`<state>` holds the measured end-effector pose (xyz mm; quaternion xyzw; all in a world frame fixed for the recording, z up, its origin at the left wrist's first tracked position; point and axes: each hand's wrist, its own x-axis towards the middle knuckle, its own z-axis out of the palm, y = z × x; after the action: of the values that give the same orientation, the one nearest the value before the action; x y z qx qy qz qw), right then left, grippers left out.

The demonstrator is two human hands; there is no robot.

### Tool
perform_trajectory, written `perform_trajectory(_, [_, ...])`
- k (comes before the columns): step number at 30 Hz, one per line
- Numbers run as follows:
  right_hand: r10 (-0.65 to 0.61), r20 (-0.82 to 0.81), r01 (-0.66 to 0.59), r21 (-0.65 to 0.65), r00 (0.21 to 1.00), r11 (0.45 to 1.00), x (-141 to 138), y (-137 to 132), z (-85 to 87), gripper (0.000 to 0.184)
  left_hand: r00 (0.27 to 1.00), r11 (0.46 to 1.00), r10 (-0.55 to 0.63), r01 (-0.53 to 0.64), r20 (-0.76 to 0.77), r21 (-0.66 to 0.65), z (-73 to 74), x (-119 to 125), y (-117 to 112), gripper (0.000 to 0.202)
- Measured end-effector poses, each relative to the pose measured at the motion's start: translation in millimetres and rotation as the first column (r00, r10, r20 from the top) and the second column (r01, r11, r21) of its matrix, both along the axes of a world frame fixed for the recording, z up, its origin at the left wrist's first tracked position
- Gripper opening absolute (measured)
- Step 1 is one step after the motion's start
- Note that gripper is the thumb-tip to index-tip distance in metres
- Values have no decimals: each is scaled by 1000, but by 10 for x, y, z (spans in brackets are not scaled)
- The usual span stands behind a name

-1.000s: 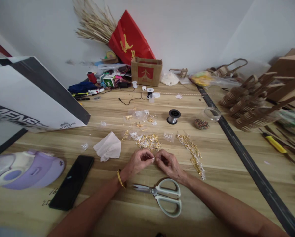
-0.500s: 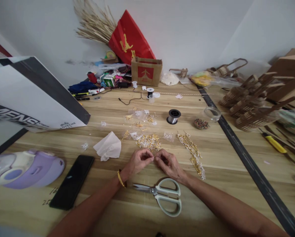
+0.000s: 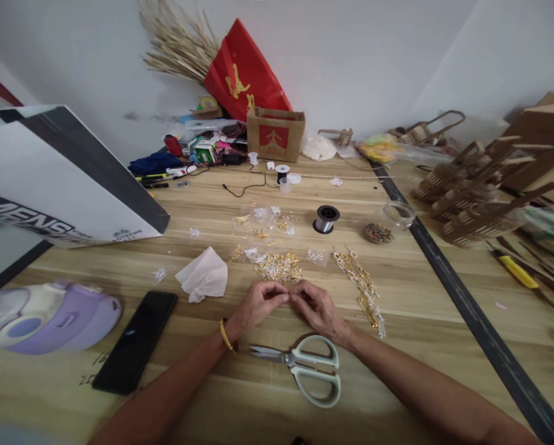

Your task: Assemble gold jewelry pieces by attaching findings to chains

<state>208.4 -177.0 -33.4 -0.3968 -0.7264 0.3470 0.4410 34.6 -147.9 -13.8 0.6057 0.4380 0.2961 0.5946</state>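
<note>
My left hand (image 3: 264, 301) and my right hand (image 3: 315, 304) meet fingertip to fingertip over the table, both closed in a pinch. Whatever lies between the fingers is too small to make out. Just beyond them is a heap of gold and silver beads (image 3: 277, 267). Scissors with pale green handles (image 3: 289, 357) lie slightly spread below the hands, blades pointing left. To the right of my right hand, strands of gold and silver chain (image 3: 363, 285) rest on the wood. A small bag of rings (image 3: 316, 256) sits above the right hand.
A black phone (image 3: 136, 341), a tissue (image 3: 203, 275) and a purple bottle (image 3: 68, 318) lie to the left. Farther back stand a spool of wire (image 3: 326, 219) and a tipped glass jar (image 3: 397, 214) with beads. Small woven baskets (image 3: 472, 216) and a yellow cutter (image 3: 518, 271) are at the right.
The hands stay in nearly the same place, with only a slight shift of the fingers. Nothing else on the table has visibly moved.
</note>
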Motion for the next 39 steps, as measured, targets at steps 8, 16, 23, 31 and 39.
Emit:
perform_trajectory(8, [39,-19,-41,-88,999,995,9,6,25,17,999,995,-51,52,-10,83,16,-6,-4,12])
perform_trajectory(16, [101,-231,-171,-307,968,936,19,49,-10,25,998,995,-63,65,-20,78,34,-3,-1,13])
perform_trajectory(23, [105,-295,-212,-361,950,908,11,52,78,32,997,996,-73,73,-3,44,64,-6,2,13])
perform_trajectory(31, [64,-300,-176,-362,952,915,5,63,13,31,996,987,-74,81,-53,140,97,-9,-28,12])
perform_trajectory(39, [-42,-339,-122,-450,940,885,-14,66,111,33,991,997,-67,72,114,-34,84,-29,18,16])
